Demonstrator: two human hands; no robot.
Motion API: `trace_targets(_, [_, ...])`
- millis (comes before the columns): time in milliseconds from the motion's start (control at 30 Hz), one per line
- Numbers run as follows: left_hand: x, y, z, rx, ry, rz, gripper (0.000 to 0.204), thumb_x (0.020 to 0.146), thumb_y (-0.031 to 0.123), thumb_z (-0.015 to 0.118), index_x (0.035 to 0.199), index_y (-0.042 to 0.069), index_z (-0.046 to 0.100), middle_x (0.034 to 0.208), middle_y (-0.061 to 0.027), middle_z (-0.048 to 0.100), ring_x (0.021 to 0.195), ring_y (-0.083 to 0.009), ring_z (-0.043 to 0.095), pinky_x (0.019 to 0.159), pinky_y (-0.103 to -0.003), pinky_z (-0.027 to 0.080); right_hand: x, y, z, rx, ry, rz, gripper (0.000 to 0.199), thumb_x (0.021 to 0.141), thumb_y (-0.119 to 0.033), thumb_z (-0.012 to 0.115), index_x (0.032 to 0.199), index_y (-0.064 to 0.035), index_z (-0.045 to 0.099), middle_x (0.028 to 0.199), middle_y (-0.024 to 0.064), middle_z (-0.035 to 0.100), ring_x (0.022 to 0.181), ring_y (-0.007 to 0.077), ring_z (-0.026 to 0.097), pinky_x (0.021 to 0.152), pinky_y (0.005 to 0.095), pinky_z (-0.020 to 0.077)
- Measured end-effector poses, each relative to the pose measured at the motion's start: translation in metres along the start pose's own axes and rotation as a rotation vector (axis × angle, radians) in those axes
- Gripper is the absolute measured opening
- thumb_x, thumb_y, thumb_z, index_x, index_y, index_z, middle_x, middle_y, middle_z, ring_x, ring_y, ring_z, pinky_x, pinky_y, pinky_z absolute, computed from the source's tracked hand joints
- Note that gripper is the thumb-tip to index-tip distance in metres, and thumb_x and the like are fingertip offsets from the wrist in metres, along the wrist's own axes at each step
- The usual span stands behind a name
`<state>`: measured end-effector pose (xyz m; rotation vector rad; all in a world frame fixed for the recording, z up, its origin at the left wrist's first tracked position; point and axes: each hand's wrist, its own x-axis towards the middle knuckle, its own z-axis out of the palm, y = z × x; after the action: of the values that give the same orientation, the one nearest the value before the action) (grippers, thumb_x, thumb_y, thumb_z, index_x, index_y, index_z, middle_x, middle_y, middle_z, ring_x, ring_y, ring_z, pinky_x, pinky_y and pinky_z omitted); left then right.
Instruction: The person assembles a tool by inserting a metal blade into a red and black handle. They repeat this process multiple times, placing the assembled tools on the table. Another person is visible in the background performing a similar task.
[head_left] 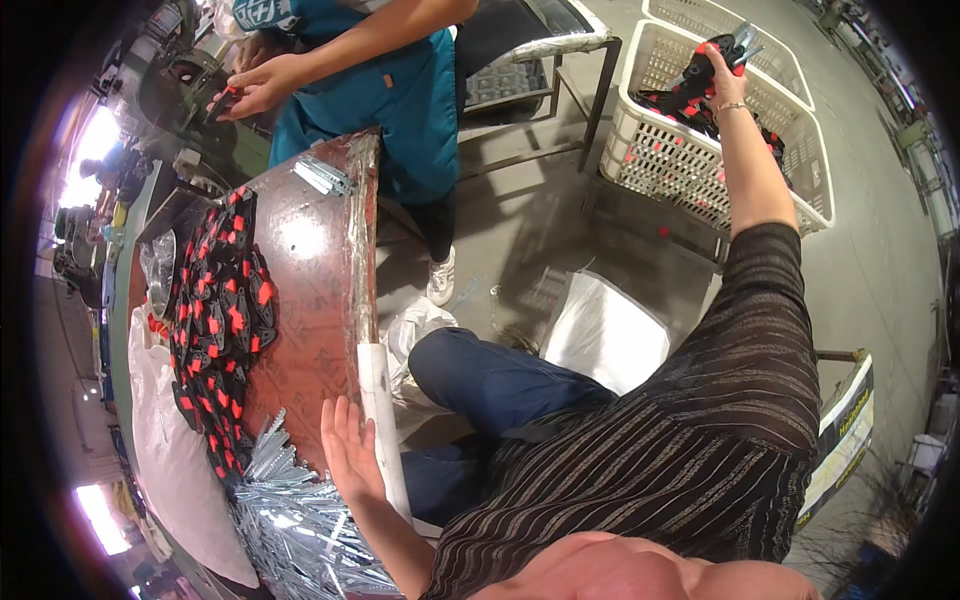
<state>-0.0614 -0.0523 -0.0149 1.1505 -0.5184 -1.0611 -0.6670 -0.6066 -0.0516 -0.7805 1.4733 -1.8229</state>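
My right hand [722, 80] reaches out over a white plastic crate [655, 165] and grips a bundle of black-and-red plastic parts [703, 68] with grey metal blades sticking out. More black-and-red parts lie in the crate below; their exact kind is too small to tell. Near the edge of the brown table [310, 345], my left hand [350, 450] is open, fingers spread, holding nothing. Beside it is a heap of shiny serrated metal strips [300, 520]. Many black-and-red plastic pieces [220, 300] cover the table's left side.
Across the table a co-worker in a teal apron [400, 110] handles a small red-and-black piece by a green machine [180, 95]. A few metal strips [322, 176] lie at the table's far end. A white sack [605, 325] rests on the floor; a metal-legged bench [540, 50] stands behind.
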Motion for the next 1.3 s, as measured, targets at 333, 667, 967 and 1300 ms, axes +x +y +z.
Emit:
trace_targets(333, [-0.024, -0.004, 0.002, 0.057, 0.205, 0.029, 0.059, 0.093, 0.035, 0.046, 0.139, 0.005, 0.025, 0.142, -0.0145, 0.031, 0.128, -0.0252, 0.034, 0.103, -0.041, 0.03, -0.142, 0.107, 0.075, -0.749, -0.335, -0.786, 0.042, 0.069, -0.016, 0.067, 0.106, -0.0015, 0.056, 0.105, 0.0179, 0.058, 0.099, 0.0333, 0.055, 0.09, 0.0384, 0.0422])
trace_targets(667, [-0.055, 0.003, -0.011, 0.154, 0.338, 0.051, 0.043, 0.092, 0.019, 0.048, 0.129, -0.001, 0.04, 0.13, -0.0164, 0.047, 0.12, -0.0257, 0.046, 0.1, -0.037, 0.036, -0.528, 0.019, 0.13, -0.117, -1.499, -0.698, 0.021, 0.072, 0.001, 0.061, 0.091, -0.0059, 0.06, 0.101, 0.0095, 0.06, 0.092, 0.029, 0.059, 0.077, 0.0349, 0.0482])
trace_targets(967, [-0.14, -0.002, -0.068, -0.06, 0.655, 0.221, 0.026, 0.089, 0.01, 0.051, 0.114, 0.004, 0.054, 0.108, -0.0075, 0.059, 0.091, -0.012, 0.053, 0.077, -0.024, 0.04, -0.718, -0.028, 0.185, -0.058, -1.977, -0.737, 0.012, 0.075, -0.009, 0.064, 0.085, -0.0069, 0.058, 0.078, 0.0046, 0.059, 0.073, 0.0233, 0.06, 0.063, 0.0324, 0.0481])
trace_targets(1300, [-0.158, 0.022, -0.101, 0.088, 0.781, 0.33, 0.028, 0.087, 0.011, 0.053, 0.113, 0.001, 0.055, 0.108, -0.009, 0.06, 0.09, -0.0119, 0.054, 0.081, -0.025, 0.04, -0.841, 0.024, 0.28, -0.167, -1.763, -1.435, 0.011, 0.076, -0.007, 0.056, 0.087, -0.0032, 0.057, 0.092, 0.0124, 0.057, 0.084, 0.0278, 0.06, 0.071, 0.0376, 0.0517])
